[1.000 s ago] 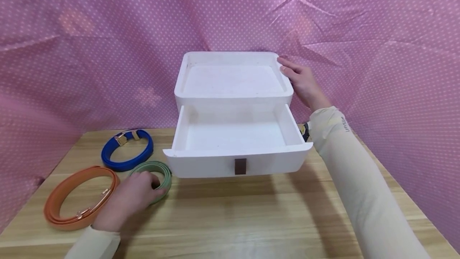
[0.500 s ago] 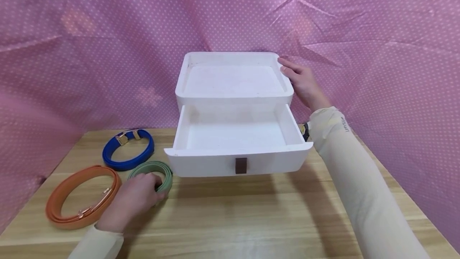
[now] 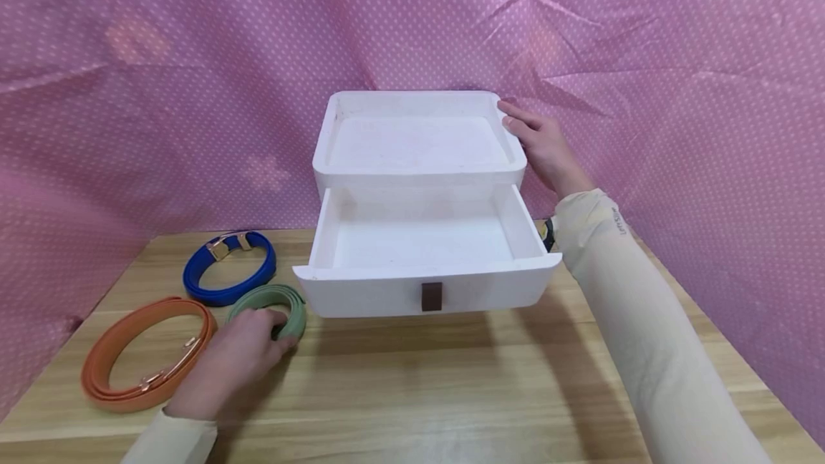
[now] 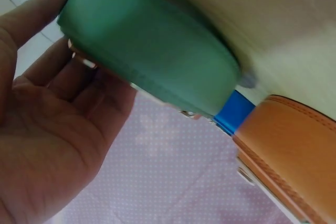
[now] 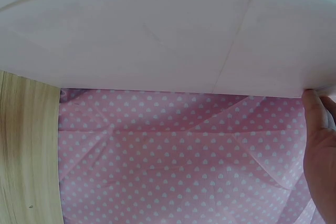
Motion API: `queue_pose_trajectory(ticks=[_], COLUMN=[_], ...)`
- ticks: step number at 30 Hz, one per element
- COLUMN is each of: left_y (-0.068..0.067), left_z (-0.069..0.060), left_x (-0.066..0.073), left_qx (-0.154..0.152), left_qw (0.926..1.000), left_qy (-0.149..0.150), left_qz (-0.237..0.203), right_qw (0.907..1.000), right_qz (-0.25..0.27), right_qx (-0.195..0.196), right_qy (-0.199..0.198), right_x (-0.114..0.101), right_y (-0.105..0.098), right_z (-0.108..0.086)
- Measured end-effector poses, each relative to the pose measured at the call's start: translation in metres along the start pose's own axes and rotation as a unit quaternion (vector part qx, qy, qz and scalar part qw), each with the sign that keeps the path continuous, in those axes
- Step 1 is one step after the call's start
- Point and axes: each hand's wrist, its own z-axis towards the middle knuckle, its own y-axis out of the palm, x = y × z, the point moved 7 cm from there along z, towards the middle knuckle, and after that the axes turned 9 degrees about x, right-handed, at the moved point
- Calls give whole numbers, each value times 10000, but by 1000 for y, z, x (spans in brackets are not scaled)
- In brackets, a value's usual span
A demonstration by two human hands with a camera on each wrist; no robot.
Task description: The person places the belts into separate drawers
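The left hand partly hides the green belt; lettering on the right sleeve looks too small to read.

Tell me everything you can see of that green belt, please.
The green belt is a smooth, leather-like strip coiled in layers into a ring, its hole facing up. It is at the left of the wooden table, beside the open drawer, right of the orange belt and nearer than the blue belt. The left hand pinches its near side. Metal shows along one edge in the left wrist view; whether it is this belt's buckle is unclear.
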Motion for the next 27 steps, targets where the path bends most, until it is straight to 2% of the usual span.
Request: queue_pose_trajectory(ticks=[3,7,9,11,14,16,19,21,25,27], left_y=[-6,-12,-16,-22,-35,-46,-63,-72,-87,-94], left_z=[-1,-5,-6,-8,-9,-11,-14,-17,-22,-25], left_x=[-2,-8,-10,-11,-12,-11,-10,-8,-7,-7], left_qx=[153,188,244,459,926,1342,1772,1946,2164,2362], left_qw=[9998,9987,9982,9976,9934,9866,9758,9704,9636,9571], left_qy=[-63,-348,-347,-149,319,702,1100,1297,1473,1575], left_qz=[-117,-309,-421,-506,-592,-613,-651,-609,-549,-588], right_qw=[10000,10000,10000,10000,10000,10000,10000,10000,10000,9999], right_qz=[-52,-35,-24,-37,-8,-8,20,14,61,85], right_qx=[45,37,21,12,29,25,14,17,22,13], right_qy=[34,32,23,12,57,75,65,58,72,84], right_x=[-1,-2,-2,-1,0,0,0,-1,-1,-1], right_y=[-1,-1,-1,-1,-1,0,0,0,0,0], right_z=[0,0,0,0,1,1,1,1,1,1])
